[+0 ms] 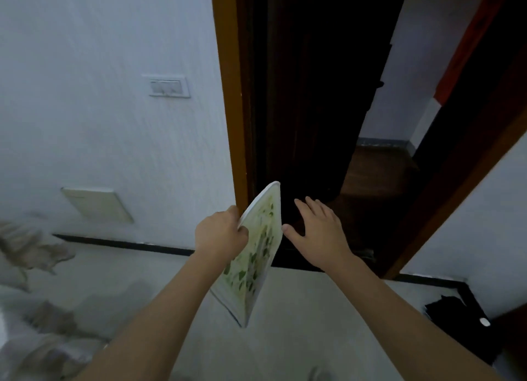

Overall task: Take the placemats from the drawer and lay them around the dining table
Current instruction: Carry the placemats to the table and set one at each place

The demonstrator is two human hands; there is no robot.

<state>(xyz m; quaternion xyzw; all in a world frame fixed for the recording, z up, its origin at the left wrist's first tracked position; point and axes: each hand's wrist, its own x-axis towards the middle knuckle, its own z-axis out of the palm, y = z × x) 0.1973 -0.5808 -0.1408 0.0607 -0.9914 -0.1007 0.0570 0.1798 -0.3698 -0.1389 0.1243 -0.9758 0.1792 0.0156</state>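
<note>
A thin stack of pale placemats (256, 249) with a green leaf print hangs edge-on in the middle of the view, tilted from upper right to lower left. My left hand (221, 234) is shut on the stack's left edge near the top. Just right of the stack, my right hand (319, 229) is held out with the fingers spread and nothing in it, reaching toward a dark doorway. No drawer and no dining table are in view.
A dark open doorway (313, 110) with an orange-brown wooden frame (228, 95) stands straight ahead. A white wall with a switch plate (169, 86) is on the left. A black object (453, 312) lies on the pale floor at the lower right.
</note>
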